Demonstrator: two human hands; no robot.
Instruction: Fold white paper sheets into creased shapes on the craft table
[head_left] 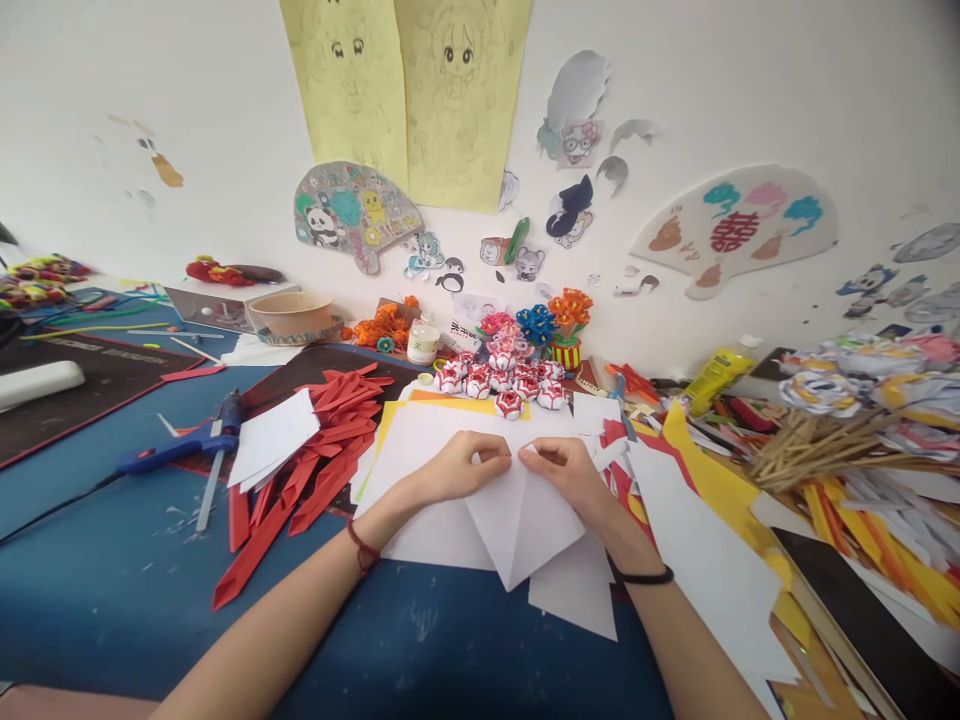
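Note:
Between my two hands is a sheet of white paper (517, 525), creased down its middle, with a point aimed toward me. My left hand (469, 465) pinches its upper left edge between thumb and fingers. Close beside it, my right hand (559, 470) pinches the upper right edge the same way. Underneath lie more white sheets (420, 520), stacked over some yellow paper (386, 420). Just beyond the hands sit several red-and-white folded paper flowers (510, 403). The fingertips hide the paper's top edge.
Left of the stack lie folded red paper strips (330, 450), white paper squares (276, 435) and a blue glue gun (180, 448) with its cord. On the right are white and yellow sheets (697, 540), a dark flat device (862, 620) and paper flowers on sticks (795, 440). A yellow bottle (720, 375) stands behind.

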